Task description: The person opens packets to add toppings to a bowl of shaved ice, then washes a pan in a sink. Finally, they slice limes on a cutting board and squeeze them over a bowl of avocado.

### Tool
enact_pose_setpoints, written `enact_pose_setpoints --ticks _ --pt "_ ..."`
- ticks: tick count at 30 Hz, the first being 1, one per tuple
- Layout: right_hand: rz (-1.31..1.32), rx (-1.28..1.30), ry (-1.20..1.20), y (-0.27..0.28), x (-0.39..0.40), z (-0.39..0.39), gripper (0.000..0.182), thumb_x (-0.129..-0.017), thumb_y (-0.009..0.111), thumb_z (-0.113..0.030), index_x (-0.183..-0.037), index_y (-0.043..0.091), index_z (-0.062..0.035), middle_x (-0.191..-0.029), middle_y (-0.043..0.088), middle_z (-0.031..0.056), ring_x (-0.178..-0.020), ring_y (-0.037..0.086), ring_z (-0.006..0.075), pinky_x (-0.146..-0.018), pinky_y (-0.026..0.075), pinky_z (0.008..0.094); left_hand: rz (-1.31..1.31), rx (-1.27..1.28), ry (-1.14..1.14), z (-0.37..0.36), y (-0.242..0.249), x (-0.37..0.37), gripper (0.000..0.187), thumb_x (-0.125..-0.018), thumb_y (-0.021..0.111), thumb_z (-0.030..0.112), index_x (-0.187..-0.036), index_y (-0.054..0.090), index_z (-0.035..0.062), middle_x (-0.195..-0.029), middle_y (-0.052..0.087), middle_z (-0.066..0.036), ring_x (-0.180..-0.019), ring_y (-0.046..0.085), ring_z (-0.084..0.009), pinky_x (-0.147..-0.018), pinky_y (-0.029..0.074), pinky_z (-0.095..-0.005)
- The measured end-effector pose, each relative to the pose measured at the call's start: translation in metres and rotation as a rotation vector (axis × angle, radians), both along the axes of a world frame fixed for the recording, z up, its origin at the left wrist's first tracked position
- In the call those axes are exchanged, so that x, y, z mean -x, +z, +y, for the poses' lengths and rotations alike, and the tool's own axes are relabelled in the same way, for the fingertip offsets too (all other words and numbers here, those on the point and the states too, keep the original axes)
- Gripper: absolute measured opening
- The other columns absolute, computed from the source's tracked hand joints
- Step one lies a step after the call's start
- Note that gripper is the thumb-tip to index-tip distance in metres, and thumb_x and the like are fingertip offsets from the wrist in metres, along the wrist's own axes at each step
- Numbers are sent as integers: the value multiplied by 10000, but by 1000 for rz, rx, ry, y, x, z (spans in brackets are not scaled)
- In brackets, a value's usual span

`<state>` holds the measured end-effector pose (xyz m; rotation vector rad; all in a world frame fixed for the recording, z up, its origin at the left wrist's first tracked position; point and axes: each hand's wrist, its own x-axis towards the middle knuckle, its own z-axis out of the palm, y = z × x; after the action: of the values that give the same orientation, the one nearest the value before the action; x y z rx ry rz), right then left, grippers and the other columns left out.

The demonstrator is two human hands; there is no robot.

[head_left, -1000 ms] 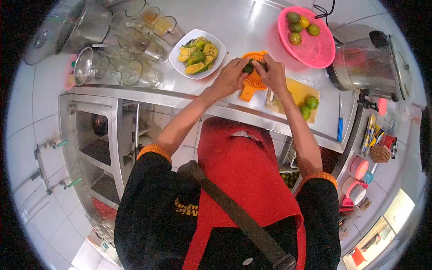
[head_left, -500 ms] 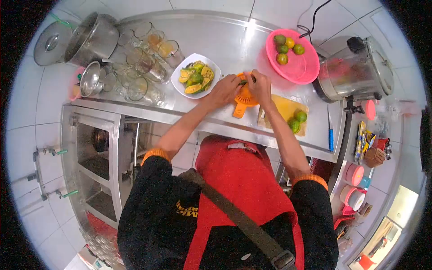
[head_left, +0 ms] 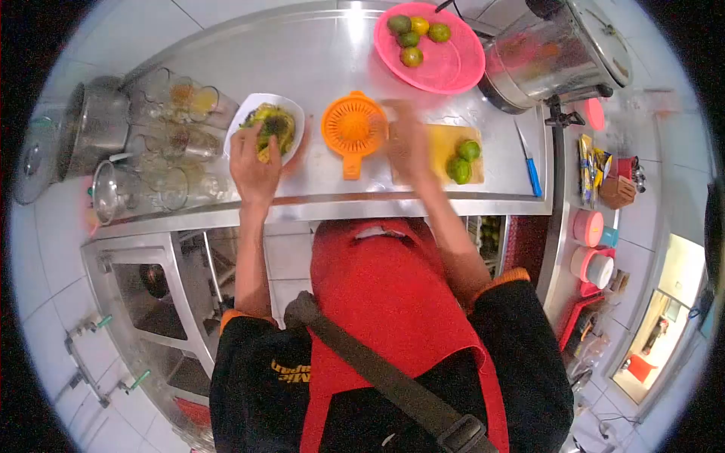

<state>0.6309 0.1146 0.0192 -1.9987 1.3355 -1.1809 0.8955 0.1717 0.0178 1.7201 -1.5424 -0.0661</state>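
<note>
My left hand (head_left: 254, 166) is over the near side of the white bowl (head_left: 296, 113), fingers apart. A dark green squeezed citrus half (head_left: 276, 124) lies just beyond the fingertips, blurred, among other squeezed halves in the bowl. An orange citrus juicer (head_left: 353, 130) stands on the steel counter between my hands, its ridged cone bare and its handle pointing towards me. My right hand (head_left: 408, 143), smeared by motion, is just right of the juicer, over the left side of the yellow cutting board (head_left: 445, 143). Green citrus fruit (head_left: 461, 169) sits on the board's right side.
A pink basket (head_left: 461, 68) with several citrus fruits stands at the back. A blue-handled knife (head_left: 533, 175) lies at the right, near a large blender-like container (head_left: 544, 60). Glasses (head_left: 174, 181) and a steel pot (head_left: 98, 121) crowd the left.
Both hands have come off the juicer. My left hand moved left to the bowl with a squeezed half, while my right moved towards the cutting board. The camera view shifted.
</note>
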Motion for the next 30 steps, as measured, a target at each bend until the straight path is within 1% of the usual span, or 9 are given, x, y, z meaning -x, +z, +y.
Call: enact_pose_setpoints --ticks 1,2,3,5,8,11,20,26,30 --pt "514 122 -142 13 40 5 224 -890 599 -223 -950 682 -24 -982 670 159 -948 618 353 -837 491 457 6 25 -55 2 -4 14 282 -794 710 104 -1055 646 18 -976 615 -184 -943 605 -336 -812 495 -419" --pt "345 -70 -445 -4 81 -1 262 -874 655 -285 -996 696 -58 -1035 674 159 -971 623 345 -841 493 453 4 52 -109 5 -7 29 276 -791 723 120 -1042 658 27 -931 626 -159 -914 617 -310 -795 500 -402" --pt "684 -3 -582 -14 118 -2 348 -834 717 -356 -1013 695 -57 -1069 674 165 -994 630 328 -841 503 424 98 -15 -180 7 -12 46 262 -796 723 131 -1030 665 27 -906 636 -146 -872 627 -294 -759 505 -389" --pt "752 -243 -392 -44 178 1 433 -766 787 -366 -1043 688 -48 -1084 673 172 -916 660 325 -808 518 408 229 -116 -273 10 -37 87 207 -810 726 146 -981 694 35 -909 686 -128 -823 654 -219 -722 521 -343" --pt "381 -429 -232 -35 174 -11 451 -742 821 -285 -1100 678 -50 -1070 670 171 -775 671 305 -745 541 366 756 -416 -600 3 -38 144 234 -935 624 166 -1028 676 -42 -857 690 -61 -694 644 -141 -643 547 -305" --pt "-75 -464 -155 8 104 -3 471 -733 826 -215 -1151 670 -64 -1089 669 163 -707 670 263 -714 553 332 1506 -814 -500 -14 -19 168 297 -959 610 230 -1128 612 -14 -962 657 -70 -763 652 -130 -667 558 -260" --pt "-102 -225 391 29 13 -37 627 -753 688 76 -1333 545 -113 -1315 575 170 -1142 616 302 -922 526 381 953 -533 -673 -50 12 71 460 -935 648 229 -1335 538 30 -1228 619 -95 -1102 598 -149 -925 502 -309" --pt "273 56 456 -34 6 -39 545 -791 670 -9 -1315 557 -107 -1317 565 181 -1177 572 345 -995 473 419 -142 -154 -535 -45 -46 50 561 -846 714 177 -1374 532 126 -1232 600 -150 -1131 568 -245 -950 466 -369" --pt "172 -24 380 -29 5 -27 518 -742 745 -17 -1242 614 -66 -1185 635 182 -1074 629 328 -929 506 385 271 -273 -524 -35 -52 53 534 -834 713 180 -1336 551 100 -1132 611 -147 -1040 593 -294 -894 485 -375"
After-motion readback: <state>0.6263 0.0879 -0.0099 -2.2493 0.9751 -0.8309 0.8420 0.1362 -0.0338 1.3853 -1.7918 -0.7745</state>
